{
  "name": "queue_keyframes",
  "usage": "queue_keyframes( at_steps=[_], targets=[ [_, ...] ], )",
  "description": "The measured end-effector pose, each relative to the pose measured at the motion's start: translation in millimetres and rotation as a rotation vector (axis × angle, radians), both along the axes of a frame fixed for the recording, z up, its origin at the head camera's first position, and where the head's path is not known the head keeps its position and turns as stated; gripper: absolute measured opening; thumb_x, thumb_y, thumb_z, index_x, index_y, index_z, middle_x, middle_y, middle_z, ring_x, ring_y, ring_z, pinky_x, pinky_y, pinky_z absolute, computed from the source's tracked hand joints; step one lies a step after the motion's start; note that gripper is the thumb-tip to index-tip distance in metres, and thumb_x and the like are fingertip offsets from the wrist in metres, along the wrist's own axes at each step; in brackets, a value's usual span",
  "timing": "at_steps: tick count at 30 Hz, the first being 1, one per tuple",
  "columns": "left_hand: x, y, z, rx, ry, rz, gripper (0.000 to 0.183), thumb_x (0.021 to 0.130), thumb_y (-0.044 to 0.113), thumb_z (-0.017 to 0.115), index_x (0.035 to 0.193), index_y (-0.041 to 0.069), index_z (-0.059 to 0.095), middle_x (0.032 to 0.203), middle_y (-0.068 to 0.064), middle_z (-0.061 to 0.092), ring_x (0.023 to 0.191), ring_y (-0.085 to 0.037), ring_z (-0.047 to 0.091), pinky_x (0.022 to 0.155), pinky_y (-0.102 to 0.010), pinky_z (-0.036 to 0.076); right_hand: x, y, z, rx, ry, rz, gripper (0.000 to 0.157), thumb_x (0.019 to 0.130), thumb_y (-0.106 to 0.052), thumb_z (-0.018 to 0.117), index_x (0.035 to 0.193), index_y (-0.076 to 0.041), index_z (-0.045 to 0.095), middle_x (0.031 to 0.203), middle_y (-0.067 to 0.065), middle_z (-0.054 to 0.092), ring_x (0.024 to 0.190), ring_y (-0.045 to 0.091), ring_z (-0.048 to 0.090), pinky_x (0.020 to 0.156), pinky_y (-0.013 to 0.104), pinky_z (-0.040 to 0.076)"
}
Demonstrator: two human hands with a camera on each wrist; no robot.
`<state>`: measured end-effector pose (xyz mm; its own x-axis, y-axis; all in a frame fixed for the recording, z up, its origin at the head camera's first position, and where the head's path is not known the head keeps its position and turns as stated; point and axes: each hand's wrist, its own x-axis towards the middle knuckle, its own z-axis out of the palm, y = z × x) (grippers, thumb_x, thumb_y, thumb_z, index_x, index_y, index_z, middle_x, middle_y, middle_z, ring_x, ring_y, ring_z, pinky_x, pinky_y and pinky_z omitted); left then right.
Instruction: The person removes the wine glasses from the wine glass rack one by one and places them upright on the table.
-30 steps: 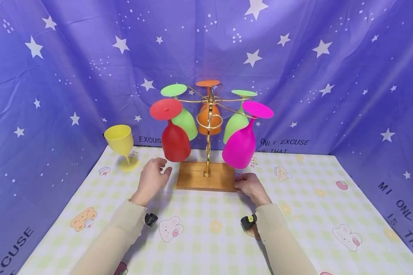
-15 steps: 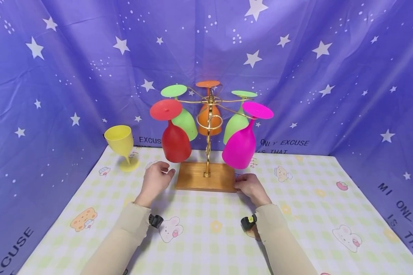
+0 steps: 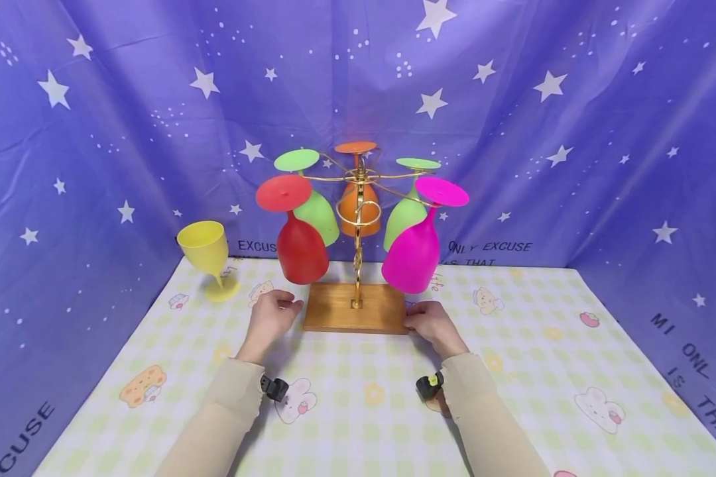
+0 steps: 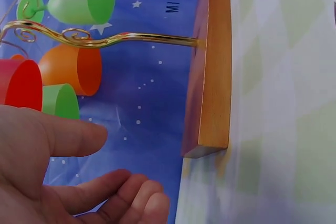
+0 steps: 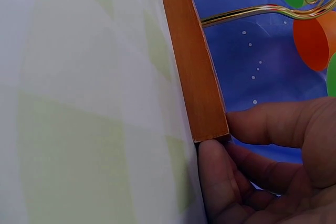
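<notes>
A golden metal glass rack on a wooden base (image 3: 334,317) stands at the table's middle. Upside down from its arms hang a red wine glass (image 3: 301,252), a magenta one (image 3: 413,262), an orange one (image 3: 355,146) at the back and two green ones. My right hand (image 3: 435,324) pinches the base's right end, thumb at the upper edge and fingers against the end face in the right wrist view. Beside the base's left end is my left hand (image 3: 271,321), fingers loosely bent and holding nothing; the left wrist view shows a gap between its fingertips (image 4: 157,203) and the wood.
An upright yellow wine glass (image 3: 205,246) stands at the table's back left. A checked cloth (image 3: 513,391) with cartoon prints covers the table. Purple star-patterned curtains (image 3: 310,99) close in the back and both sides.
My left hand has moved right and slightly nearer to me, down beside the base's left end. The right hand stays at the base's right end. The head view has shifted slightly.
</notes>
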<state>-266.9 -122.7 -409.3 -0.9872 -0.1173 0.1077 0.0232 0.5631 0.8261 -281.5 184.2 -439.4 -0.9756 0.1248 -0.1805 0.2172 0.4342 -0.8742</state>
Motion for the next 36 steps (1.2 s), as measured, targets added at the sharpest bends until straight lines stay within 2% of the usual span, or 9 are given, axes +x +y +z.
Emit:
queue_keyframes(
  at_steps=[4,10,15,20,24,28,32,36],
  targets=[
    [-2.2,3.7,-3.0,0.013,-0.019,0.005,0.029,0.084,0.016,0.067,0.102,-0.007,0.067,0.092,-0.019,0.07,0.086,-0.03,0.066,0.077,-0.042,0.051,0.4,0.9,-0.9,0.017,0.009,-0.003,0.023,0.075,0.006,0.063,0.098,0.009,0.065,0.091,0.015,0.064,0.066,0.014,0.061,0.064,0.029,0.055],
    [-4.6,4.7,-5.5,-0.026,-0.039,0.017,0.029,0.082,0.013,0.068,0.101,-0.008,0.067,0.09,-0.018,0.069,0.084,-0.029,0.065,0.078,-0.041,0.051,0.1,1.2,-2.7,0.015,0.009,0.006,0.023,0.075,0.006,0.062,0.098,0.009,0.065,0.091,0.015,0.063,0.066,0.014,0.061,0.063,0.029,0.054],
    [-4.9,7.0,-5.9,-0.049,-0.065,-0.003,0.032,0.082,0.013,0.068,0.103,-0.01,0.065,0.096,-0.021,0.068,0.093,-0.033,0.063,0.082,-0.043,0.05,1.0,0.7,-1.0,0.027,0.013,0.004,0.021,0.075,0.005,0.063,0.096,0.008,0.065,0.086,0.013,0.063,0.066,0.014,0.06,0.062,0.028,0.054],
    [-4.2,12.4,-7.4,-0.076,-0.066,-0.021,0.033,0.082,0.013,0.068,0.103,-0.012,0.064,0.096,-0.022,0.067,0.09,-0.035,0.062,0.08,-0.044,0.051,2.2,0.4,1.1,0.022,0.02,0.007,0.022,0.075,0.006,0.063,0.096,0.008,0.065,0.086,0.013,0.063,0.066,0.014,0.06,0.063,0.029,0.054],
    [-4.8,15.2,-10.9,-0.067,-0.127,-0.03,0.032,0.082,0.014,0.069,0.103,-0.009,0.064,0.097,-0.019,0.067,0.087,-0.031,0.061,0.08,-0.042,0.051,2.6,0.4,1.2,0.03,0.014,0.005,0.022,0.075,0.005,0.063,0.097,0.008,0.065,0.086,0.012,0.063,0.066,0.014,0.06,0.063,0.029,0.054],
    [-5.7,16.4,-14.8,-0.059,-0.168,-0.04,0.025,0.082,0.015,0.07,0.097,-0.005,0.067,0.089,-0.013,0.066,0.079,-0.026,0.059,0.073,-0.038,0.05,2.4,0.4,0.6,0.035,0.011,0.004,0.023,0.075,0.005,0.063,0.098,0.008,0.065,0.086,0.013,0.064,0.066,0.014,0.06,0.063,0.029,0.053],
    [-6.4,17.3,-18.9,-0.052,-0.152,-0.05,0.02,0.08,0.014,0.071,0.09,-0.003,0.068,0.082,-0.01,0.064,0.074,-0.023,0.056,0.067,-0.034,0.048,1.6,-0.1,0.2,0.036,0.016,0.007,0.022,0.075,0.005,0.063,0.097,0.008,0.065,0.087,0.013,0.064,0.066,0.014,0.06,0.063,0.028,0.054],
    [-6.4,18.1,-20.8,-0.056,-0.13,-0.042,0.019,0.079,0.013,0.071,0.09,-0.004,0.068,0.083,-0.01,0.066,0.075,-0.024,0.058,0.069,-0.035,0.049,0.4,-0.6,0.1,0.034,0.019,0.014,0.023,0.074,0.006,0.062,0.097,0.008,0.065,0.087,0.013,0.064,0.066,0.014,0.06,0.063,0.028,0.054]
  ],
)
